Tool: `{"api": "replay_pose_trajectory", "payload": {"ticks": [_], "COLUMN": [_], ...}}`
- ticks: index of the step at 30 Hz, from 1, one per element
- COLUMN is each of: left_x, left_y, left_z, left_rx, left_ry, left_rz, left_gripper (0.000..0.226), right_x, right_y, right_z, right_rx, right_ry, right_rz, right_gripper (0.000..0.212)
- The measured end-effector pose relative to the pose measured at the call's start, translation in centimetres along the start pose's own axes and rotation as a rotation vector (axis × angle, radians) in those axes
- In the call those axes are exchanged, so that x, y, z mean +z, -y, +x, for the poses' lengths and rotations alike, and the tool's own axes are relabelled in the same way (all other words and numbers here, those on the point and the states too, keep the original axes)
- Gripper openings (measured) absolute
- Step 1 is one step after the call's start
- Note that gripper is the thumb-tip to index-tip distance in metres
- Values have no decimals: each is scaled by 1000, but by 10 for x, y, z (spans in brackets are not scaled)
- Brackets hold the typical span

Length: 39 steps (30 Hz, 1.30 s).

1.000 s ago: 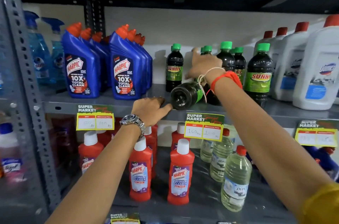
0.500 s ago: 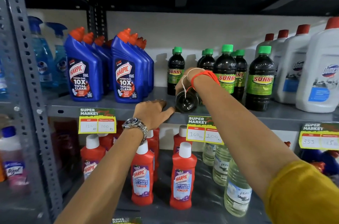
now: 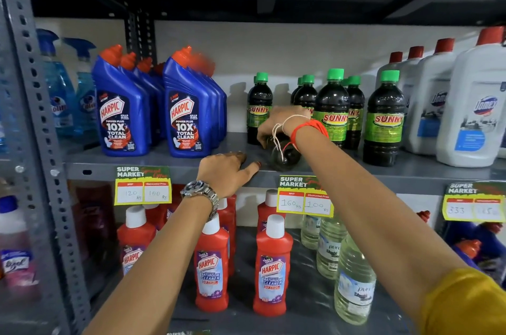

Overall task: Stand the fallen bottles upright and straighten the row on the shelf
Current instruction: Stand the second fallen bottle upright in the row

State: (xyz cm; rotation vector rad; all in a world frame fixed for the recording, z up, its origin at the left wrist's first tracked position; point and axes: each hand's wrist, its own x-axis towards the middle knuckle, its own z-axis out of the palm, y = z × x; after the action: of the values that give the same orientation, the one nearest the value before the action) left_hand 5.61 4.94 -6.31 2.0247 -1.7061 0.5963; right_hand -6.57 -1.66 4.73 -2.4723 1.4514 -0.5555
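Right hand (image 3: 276, 122) was wrapped over the top of the fallen bottle (image 3: 283, 155), fingers curled down around its far side, so a clamping hold on the body, probably to tip it up onto its base. The bottle lay on its side on the shelf (image 3: 169, 163), base toward the camera, near the front edge, between the lone standing Sunny bottle (image 3: 259, 108) and the rest of the Sunny row (image 3: 332, 108) (cap end hidden behind the wrist, so I couldn't tell how far back it reached). Left hand (image 3: 226, 174) rested on the shelf lip just beside the bottle's base, fingers loosely bent, thumb out toward it, holding nothing. It looked like a brace, or a stop against the bottle rolling off. The gap behind the fallen one in the row looked like its slot. The Harpic bottles (image 3: 121, 115) stood well apart to the left, upright, not involved.
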Motion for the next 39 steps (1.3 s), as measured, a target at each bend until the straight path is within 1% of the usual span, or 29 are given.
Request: {"api": "replay_pose_trajectory", "payload": {"ticks": [2,3,4,7,9,10,12,15,18,22,25,27,28,30,32,33,37,39], "left_x": [0,1,1,2,2,2,3,3,3,4,4,4,4,3,2,2,0,0], "left_y": [0,0,0,1,0,0,0,2,1,2,2,2,1,1,0,0,0,0], "left_z": [0,0,0,0,1,1,2,2,2,4,4,4,4,4,3,3,3,2], "left_rx": [5,12,17,22,24,22,23,20,36,62,60,53,53,60,69,67,68,74], "left_ry": [2,0,-1,-6,-4,4,26,22,-8,-14,1,5,5,6,-3,-7,10,38], "left_rz": [6,14,20,6,9,10,17,23,52,74,69,66,67,77,83,80,86,100], "left_gripper": [66,68,70,72,68,67,68,68,69,76,77,77,78,80,81,81,81,81], "right_x": [-7,-10,-11,-11,-10,-8,-1,13,34,50,51,51,51,54,57,57,54,51], "right_y": [5,6,8,4,1,1,-2,-10,-22,-37,-41,-42,-42,-41,-39,-39,-43,-49], "right_z": [-9,-12,-13,-4,-4,-4,-6,-8,-4,6,10,8,6,2,-1,-2,6,12], "right_rx": [1,-27,-69,-240,-328,-359,-415,-463,-503,-539,-537,-524,-505,-435,-355,-320,-186,-140], "right_ry": [-189,-291,-382,-646,-753,-781,-774,-712,-658,-514,-486,-479,-497,-607,-693,-701,-622,-555], "right_rz": [-161,-202,-193,-25,138,226,377,570,683,831,810,780,754,622,487,463,516,579], "right_gripper": [59,61,65,80,85,86,86,88,87,91,94,100,105,114,114,113,112,105]}}
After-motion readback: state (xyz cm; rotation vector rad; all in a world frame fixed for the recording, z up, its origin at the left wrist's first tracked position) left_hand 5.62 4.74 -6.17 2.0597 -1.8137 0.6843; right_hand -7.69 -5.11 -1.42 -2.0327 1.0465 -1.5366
